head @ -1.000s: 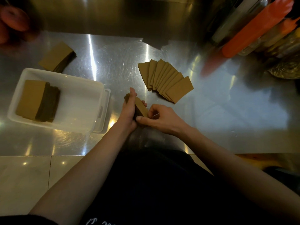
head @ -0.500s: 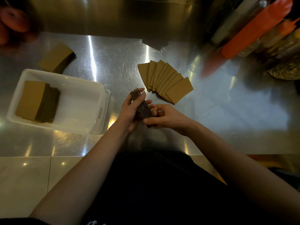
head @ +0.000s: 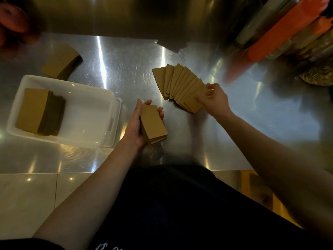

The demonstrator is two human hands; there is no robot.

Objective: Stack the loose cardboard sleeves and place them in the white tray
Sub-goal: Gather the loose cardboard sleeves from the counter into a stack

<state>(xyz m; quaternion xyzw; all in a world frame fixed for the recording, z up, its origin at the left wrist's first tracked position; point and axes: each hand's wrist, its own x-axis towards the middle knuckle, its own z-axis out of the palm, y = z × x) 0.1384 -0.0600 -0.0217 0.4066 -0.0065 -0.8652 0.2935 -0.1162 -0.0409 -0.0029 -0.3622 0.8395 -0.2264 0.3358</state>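
Left hand (head: 139, 127) fingers curl around a squared sleeve stack (head: 153, 122) just right of the white tray (head: 108, 98). Right hand (head: 214, 101) fingers pinch the fanned sleeves (head: 180, 87) beyond; a loose pinch could scatter them across the counter (head: 126, 69).

Matt brown cardboard sleeves (head: 182, 87), glossy scratched steel counter (head: 129, 69), white plastic tray (head: 86, 112)

"What sort of place is this?"

"A café or food-service kitchen, by the look of it. The counter (head: 180, 141) is brushed steel with a steel backsplash (head: 126, 13) behind."

"Anything else?"

"Squeeze bottles (head: 281, 31), one orange, crowd the far right corner. Brown cardboard sleeves (head: 182, 87) lie fanned on the steel, more are stacked in a white tray (head: 86, 98), and pale floor tiles (head: 27, 195) show below the counter edge."
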